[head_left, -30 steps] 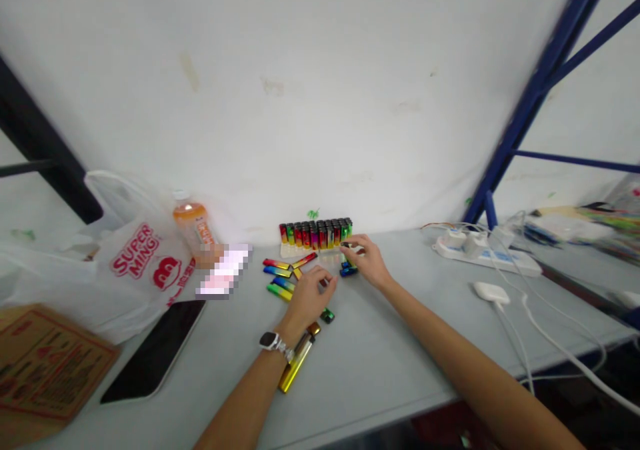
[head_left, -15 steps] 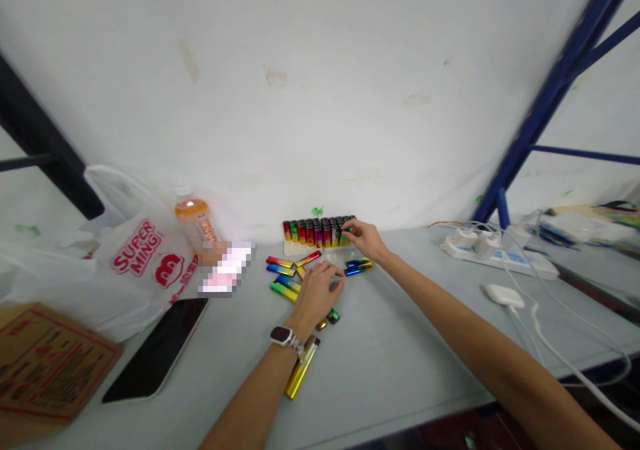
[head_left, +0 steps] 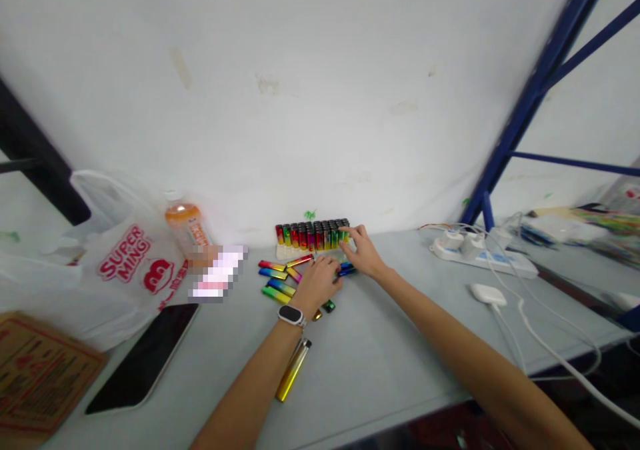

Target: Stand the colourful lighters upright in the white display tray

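Observation:
A block of upright lighters (head_left: 310, 237) with black tops and shiny red, green and yellow bodies stands in a pale tray (head_left: 287, 253) against the wall. At its right end my right hand (head_left: 365, 253) has its thumb and forefinger closed on a green lighter (head_left: 345, 235). My left hand (head_left: 317, 282), wearing a smartwatch (head_left: 291, 314), is low over loose lighters with its fingers bent and apart. Its fingertips are beside a blue lighter (head_left: 346, 269); contact is unclear. More loose lighters lie left of it, including a green-yellow lighter (head_left: 276, 295). Nearer me rests a gold lighter (head_left: 294, 372).
To the left are a phone (head_left: 145, 363), a cardboard box (head_left: 45, 377), a white plastic bag (head_left: 125, 270) and an orange drink bottle (head_left: 187, 227). A power strip (head_left: 485, 257), white charger (head_left: 487, 295) and cables occupy the right side. Blue metal posts (head_left: 530, 110) rise behind.
The view has shifted slightly. My left hand has moved right towards the blue lighters. My right hand has come down a little at the tray's right end and now covers part of the blue lighters.

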`<action>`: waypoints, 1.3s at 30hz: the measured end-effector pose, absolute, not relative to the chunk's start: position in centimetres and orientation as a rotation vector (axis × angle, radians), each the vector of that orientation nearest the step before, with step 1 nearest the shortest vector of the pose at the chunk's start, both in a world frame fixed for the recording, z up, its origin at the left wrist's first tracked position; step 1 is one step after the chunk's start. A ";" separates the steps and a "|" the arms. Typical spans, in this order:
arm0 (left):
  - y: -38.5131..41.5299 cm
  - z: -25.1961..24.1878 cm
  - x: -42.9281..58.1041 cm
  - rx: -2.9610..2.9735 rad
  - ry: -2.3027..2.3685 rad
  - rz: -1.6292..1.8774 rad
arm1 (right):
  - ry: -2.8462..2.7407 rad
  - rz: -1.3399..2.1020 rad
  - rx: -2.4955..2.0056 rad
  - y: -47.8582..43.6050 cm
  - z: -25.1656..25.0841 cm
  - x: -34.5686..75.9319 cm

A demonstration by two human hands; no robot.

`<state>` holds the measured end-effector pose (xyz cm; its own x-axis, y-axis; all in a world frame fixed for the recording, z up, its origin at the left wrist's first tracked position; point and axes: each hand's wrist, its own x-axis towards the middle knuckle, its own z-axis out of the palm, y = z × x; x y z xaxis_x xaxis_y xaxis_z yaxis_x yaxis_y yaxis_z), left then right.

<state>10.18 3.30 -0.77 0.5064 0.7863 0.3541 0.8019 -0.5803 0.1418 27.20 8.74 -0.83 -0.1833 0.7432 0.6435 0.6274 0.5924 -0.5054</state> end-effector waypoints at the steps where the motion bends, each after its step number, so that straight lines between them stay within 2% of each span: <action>1: 3.3 -0.7 10.2 -2.702 -1.392 -0.579 | -1.881 0.167 -1.097 8.2 -1.0 27.3; 5: 2.9 -0.3 9.4 -2.779 -1.299 -0.693 | -1.922 0.205 -1.083 5.9 -1.6 27.5; 9: 2.0 0.5 8.1 -2.827 -1.338 -1.112 | -2.004 0.300 -1.082 3.7 -1.2 26.5; 13: 1.2 1.2 7.4 -2.781 -1.363 -1.430 | -1.940 0.647 -0.989 2.4 -0.8 24.2; 18: 0.8 1.7 6.8 -2.661 -1.403 -1.670 | -1.592 1.087 -0.906 1.5 -1.4 21.2; 21: 0.4 1.9 6.1 -2.685 -1.347 -1.702 | -1.426 1.157 -0.917 1.3 -2.0 20.5; 26: -0.1 1.6 5.2 -2.675 -1.363 -1.670 | -1.335 1.026 -0.999 1.6 -2.9 21.6; 31: -0.1 0.3 5.9 -2.741 -1.438 -1.521 | -1.319 0.902 -1.041 1.8 -3.3 22.5; 39: -0.2 -0.5 6.9 -2.826 -1.403 -1.327 | -1.305 0.969 -0.985 1.8 -3.3 22.7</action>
